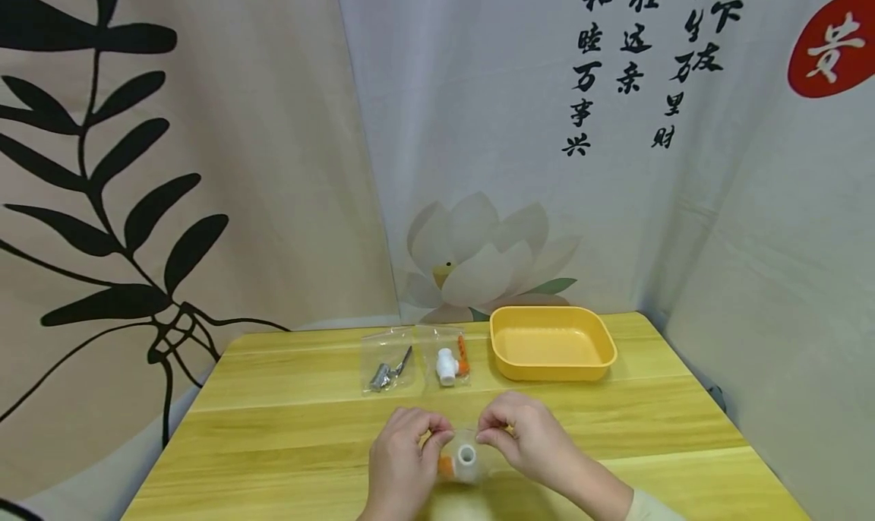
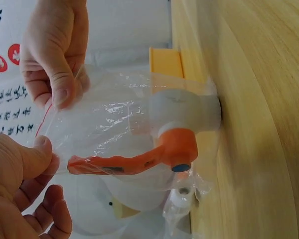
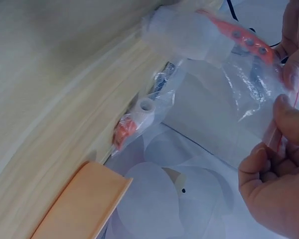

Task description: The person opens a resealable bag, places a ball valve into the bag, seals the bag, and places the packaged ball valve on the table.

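A white plastic ball valve with an orange lever handle sits inside a clear zip bag. The bag stands upright over the table, its red seal line at the top. My left hand pinches one side of the bag's top edge between thumb and index finger. On the other side, my right hand pinches the same edge. The valve hangs low in the bag, near or on the tabletop; contact is unclear in the head view.
Behind the hands lie two more clear bags: one with a metallic valve with a dark handle, one with a white and orange valve. A yellow tray stands at the back right of the wooden table. Printed curtains hang behind.
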Demonstrator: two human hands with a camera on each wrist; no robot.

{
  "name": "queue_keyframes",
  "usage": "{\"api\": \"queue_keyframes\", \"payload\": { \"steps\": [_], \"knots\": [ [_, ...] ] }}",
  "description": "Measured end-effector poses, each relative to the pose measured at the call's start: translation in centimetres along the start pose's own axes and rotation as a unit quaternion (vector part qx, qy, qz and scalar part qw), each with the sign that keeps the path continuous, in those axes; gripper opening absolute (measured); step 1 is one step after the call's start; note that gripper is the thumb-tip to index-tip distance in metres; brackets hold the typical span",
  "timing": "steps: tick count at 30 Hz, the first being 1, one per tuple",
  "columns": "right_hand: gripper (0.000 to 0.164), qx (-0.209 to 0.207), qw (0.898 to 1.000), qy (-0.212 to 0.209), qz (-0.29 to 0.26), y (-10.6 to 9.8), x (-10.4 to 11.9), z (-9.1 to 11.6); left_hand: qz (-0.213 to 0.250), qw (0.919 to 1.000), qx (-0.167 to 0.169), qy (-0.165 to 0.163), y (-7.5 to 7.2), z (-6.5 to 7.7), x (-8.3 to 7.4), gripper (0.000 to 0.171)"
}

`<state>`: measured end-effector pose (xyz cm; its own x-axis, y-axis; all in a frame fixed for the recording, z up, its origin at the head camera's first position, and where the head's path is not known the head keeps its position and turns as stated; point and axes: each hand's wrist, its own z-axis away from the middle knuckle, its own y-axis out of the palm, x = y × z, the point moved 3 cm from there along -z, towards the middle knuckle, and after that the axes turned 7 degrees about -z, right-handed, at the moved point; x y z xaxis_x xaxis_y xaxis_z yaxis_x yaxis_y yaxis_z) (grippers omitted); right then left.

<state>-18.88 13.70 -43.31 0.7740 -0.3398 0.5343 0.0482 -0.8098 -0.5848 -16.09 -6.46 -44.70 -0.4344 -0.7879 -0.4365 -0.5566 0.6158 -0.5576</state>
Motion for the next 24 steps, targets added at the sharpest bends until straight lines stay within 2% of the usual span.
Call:
{"api": "queue_keyframes", "payload": {
  "steps": [8, 14, 19, 24],
  "knots": [
    [0.024, 0.001, 1.0, 0.018, 0.01, -0.24, 0.06, 0.2, 0.008, 0.9997, 0.02, -0.006, 0.05, 0.07, -0.23, 0.026],
    [0.017, 0.014, 1.0, -0.004, 0.001, 0.01, 0.39, -0.12, 0.013, 0.9998, 0.015, -0.001, 0.05, 0.09, -0.3, 0.026],
    [0.021, 0.006, 1.0, -0.022, 0.001, 0.22, 0.74, -0.27, 0.022, 0.9997, 0.01, 0.002, 0.0, 0.15, -0.38, 0.027],
    [0.022, 0.01, 1.0, -0.013, 0.005, 0.23, 0.77, -0.28, 0.025, 0.9995, 0.018, -0.001, -0.05, 0.09, -0.47, 0.025]
  ]
}}
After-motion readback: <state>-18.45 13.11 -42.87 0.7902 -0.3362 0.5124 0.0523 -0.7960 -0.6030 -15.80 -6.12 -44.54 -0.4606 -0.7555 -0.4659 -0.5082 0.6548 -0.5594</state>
